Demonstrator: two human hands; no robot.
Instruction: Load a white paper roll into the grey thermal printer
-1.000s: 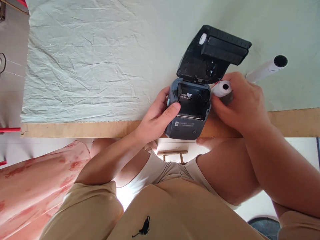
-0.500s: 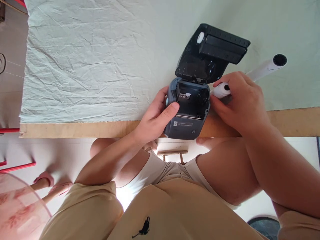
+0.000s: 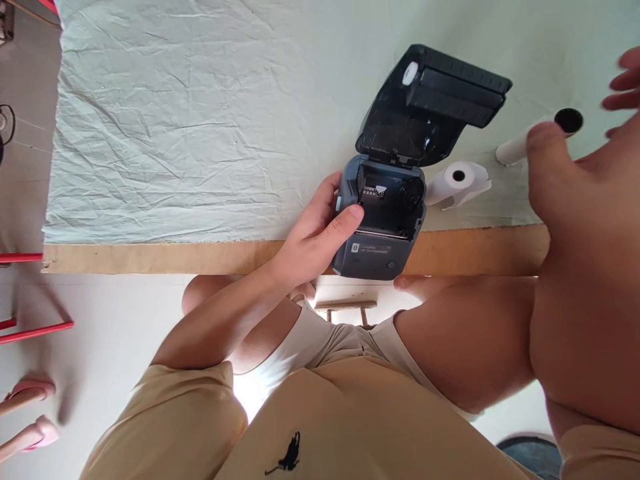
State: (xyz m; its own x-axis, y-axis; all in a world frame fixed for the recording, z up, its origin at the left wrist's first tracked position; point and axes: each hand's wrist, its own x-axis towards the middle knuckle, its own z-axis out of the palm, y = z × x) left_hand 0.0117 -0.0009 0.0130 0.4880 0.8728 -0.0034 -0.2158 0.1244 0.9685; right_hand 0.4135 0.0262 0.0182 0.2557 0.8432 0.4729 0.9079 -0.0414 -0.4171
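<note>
My left hand [image 3: 315, 237] grips the left side of a small dark label printer [image 3: 367, 261], its thumb over the edge of the paper bay. The printer's smoky lid [image 3: 395, 130] is swung up, and no roll shows in the bay. Just right of the printer lies a small white paper roll [image 3: 447, 180] with a loose, torn-edged end. My right hand [image 3: 590, 167] is spread open farther right, its thumb overlapping a second white roll [image 3: 515, 148] with a dark end. Whether the thumb touches that roll I cannot tell.
A wrinkled pale green cloth [image 3: 190, 133] covers the table, whose wooden front edge [image 3: 150, 259] is bare. A wooden stool [image 3: 345, 305] is under the table. At lower left are another person's feet in pink shoes [image 3: 43, 430] and a red metal frame [image 3: 37, 332].
My right hand has let go of the small paper roll and moved right, its fingers spreading. The roll's loose end now shows. My left hand still holds the printer. The person at left has stepped away leftward.
</note>
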